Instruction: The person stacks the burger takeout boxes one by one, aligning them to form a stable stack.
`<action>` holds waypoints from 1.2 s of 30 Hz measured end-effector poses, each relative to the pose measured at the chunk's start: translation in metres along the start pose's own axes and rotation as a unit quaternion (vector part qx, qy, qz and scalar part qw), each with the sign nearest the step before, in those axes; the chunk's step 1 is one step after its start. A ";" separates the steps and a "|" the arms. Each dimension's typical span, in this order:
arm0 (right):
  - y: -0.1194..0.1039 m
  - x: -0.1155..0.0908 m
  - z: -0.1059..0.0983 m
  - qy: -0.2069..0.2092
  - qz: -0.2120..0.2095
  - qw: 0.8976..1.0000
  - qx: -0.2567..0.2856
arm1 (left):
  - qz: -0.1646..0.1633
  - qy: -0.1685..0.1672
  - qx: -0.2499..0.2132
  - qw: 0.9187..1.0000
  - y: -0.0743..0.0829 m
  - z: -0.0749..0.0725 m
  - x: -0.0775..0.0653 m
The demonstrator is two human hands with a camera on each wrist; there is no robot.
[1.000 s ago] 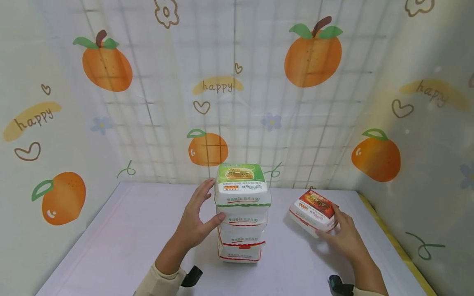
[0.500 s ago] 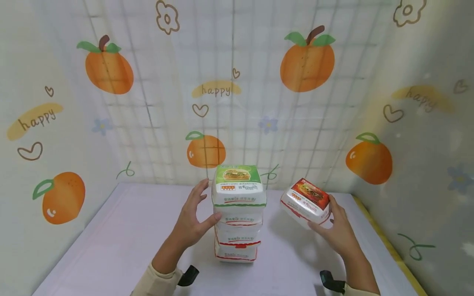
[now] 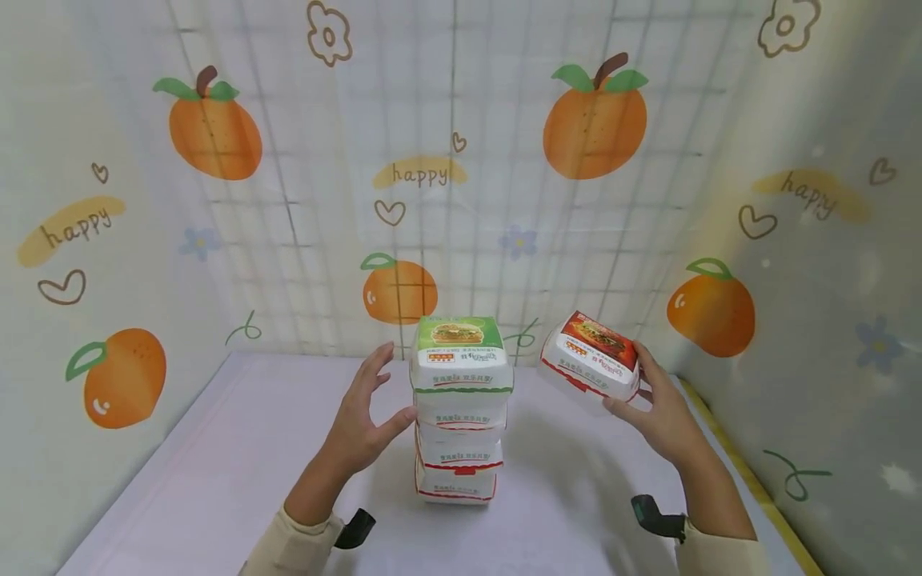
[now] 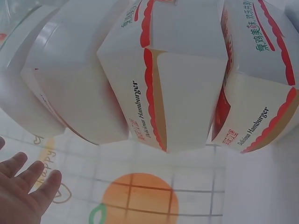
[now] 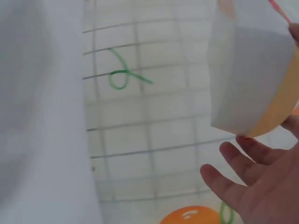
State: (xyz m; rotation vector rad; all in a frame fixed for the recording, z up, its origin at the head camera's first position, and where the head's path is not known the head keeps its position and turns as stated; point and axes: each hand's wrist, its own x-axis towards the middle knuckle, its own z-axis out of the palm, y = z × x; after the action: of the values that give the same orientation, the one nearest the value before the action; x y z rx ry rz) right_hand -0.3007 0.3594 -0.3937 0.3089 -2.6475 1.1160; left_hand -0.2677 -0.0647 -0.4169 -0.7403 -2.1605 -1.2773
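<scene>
A stack of white paper burger boxes stands on the table, with a green-topped burger box (image 3: 463, 372) uppermost and red-trimmed burger boxes (image 3: 457, 484) below. At its left side my left hand (image 3: 365, 420) is spread, thumb tip right at the stack's edge. In the left wrist view those spread fingers (image 4: 47, 189) show beneath the boxes' side walls. To the right of the stack, my right hand (image 3: 666, 416) grips a red-topped burger box (image 3: 592, 352) by its right end, tilted and raised above the table. The right wrist view shows this box's white side (image 5: 247, 70) near the fingers.
The pale table (image 3: 274, 448) has a yellow strip (image 3: 749, 472) along its right edge. A curtain (image 3: 461, 240) printed with oranges hangs behind and at both sides, with a wire grid showing through at the back. Black wrist cameras (image 3: 355, 530) sit at both cuffs.
My right hand has lifted the red-topped burger box higher and a little toward the stack. My left hand stays beside the stack, and the head view has shifted slightly.
</scene>
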 end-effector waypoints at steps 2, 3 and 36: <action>-0.006 0.004 -0.004 0.001 -0.010 1.000 0.005 | 0.005 0.003 0.001 1.000 0.000 0.000 0.001; -0.010 0.006 -0.006 0.002 -0.014 1.000 0.008 | 0.007 0.004 0.000 1.000 0.000 0.000 0.002; -0.115 0.050 -0.030 -0.041 -0.078 0.996 -0.001 | 0.098 -0.009 0.002 0.995 0.025 -0.010 0.057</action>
State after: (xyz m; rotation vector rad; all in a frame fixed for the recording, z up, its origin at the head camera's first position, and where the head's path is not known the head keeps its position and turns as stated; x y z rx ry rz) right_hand -0.3105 0.2973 -0.2805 0.5633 -2.6404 1.0732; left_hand -0.2904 -0.0523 -0.3595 -0.9395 -2.0467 -1.1691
